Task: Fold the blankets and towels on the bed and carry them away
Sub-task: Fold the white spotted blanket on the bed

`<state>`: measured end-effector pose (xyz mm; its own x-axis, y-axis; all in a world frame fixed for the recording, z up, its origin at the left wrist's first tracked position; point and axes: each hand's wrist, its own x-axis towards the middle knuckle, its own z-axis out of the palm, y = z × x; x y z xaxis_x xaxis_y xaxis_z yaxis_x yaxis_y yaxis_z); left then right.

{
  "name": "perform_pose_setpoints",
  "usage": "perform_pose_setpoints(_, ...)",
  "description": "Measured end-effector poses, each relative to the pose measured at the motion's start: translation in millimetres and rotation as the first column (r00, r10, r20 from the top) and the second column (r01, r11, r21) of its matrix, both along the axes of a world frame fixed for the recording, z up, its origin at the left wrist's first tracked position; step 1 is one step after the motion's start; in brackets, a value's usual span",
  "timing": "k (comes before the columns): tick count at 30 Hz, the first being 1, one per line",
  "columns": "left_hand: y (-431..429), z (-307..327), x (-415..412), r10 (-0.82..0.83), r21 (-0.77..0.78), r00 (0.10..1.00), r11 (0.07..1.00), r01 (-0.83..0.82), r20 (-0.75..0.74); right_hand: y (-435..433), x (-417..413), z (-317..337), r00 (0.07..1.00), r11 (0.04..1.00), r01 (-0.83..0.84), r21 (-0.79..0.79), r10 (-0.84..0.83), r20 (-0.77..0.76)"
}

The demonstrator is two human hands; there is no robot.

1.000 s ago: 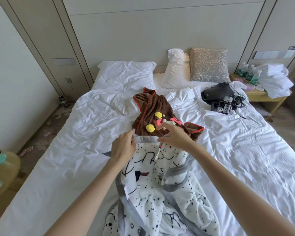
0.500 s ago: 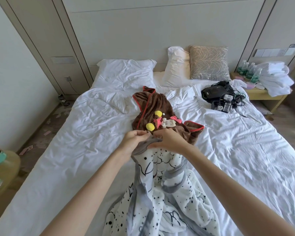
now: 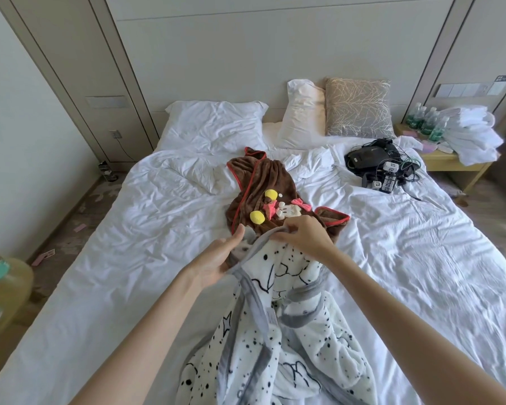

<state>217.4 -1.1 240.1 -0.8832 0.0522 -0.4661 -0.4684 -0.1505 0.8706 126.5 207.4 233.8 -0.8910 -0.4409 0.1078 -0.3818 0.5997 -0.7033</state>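
Both hands meet at the top of a plush white blanket [image 3: 304,346]. The left hand [image 3: 216,258] has its palm turned inward and thumb raised, clasping the bunched grey binding. The right hand [image 3: 304,238] has curled fingers that pinch the same grey edge from above. Both forearms reach forward from the lower corners. The blanket is thick and fleecy, scattered with black dots and line-drawn cartoon figures and edged in a broad grey band. It hangs from the hands in loose folds and pools on the near middle of the bed [image 3: 129,258], whose white sheet is creased all over. Just beyond the hands lies a brown towel [image 3: 260,182], soft and crumpled, piped in red, with two yellow pompoms, a pink bow and a small white figure sewn on. At the headboard a flat white pillow [image 3: 216,124] lies down, a second white pillow [image 3: 301,112] leans upright, and a grey cushion [image 3: 358,108] bears a pale branch pattern. A black bag [image 3: 368,154] sits on the far right of the bed amid tangled cables. The wooden nightstand [image 3: 450,165] holds green-labelled water bottles [image 3: 424,121] and a heap of white towels [image 3: 473,135].
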Motion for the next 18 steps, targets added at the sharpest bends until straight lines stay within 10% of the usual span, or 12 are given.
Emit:
perform_pose_setpoints(13,2.5,-57.5,7.7,0.336,-0.235,0.889,0.879,-0.415,-0.312,-7.8,15.9,4.4,0.95,0.95,-0.23,-0.212,0.267,0.164)
perform_pose_setpoints(18,21.6,-63.9,17.9,0.345,0.238,0.907,0.927,-0.289,-0.242,-5.7,6.5,0.0,0.949,0.949,-0.012,-0.316,0.111,0.295)
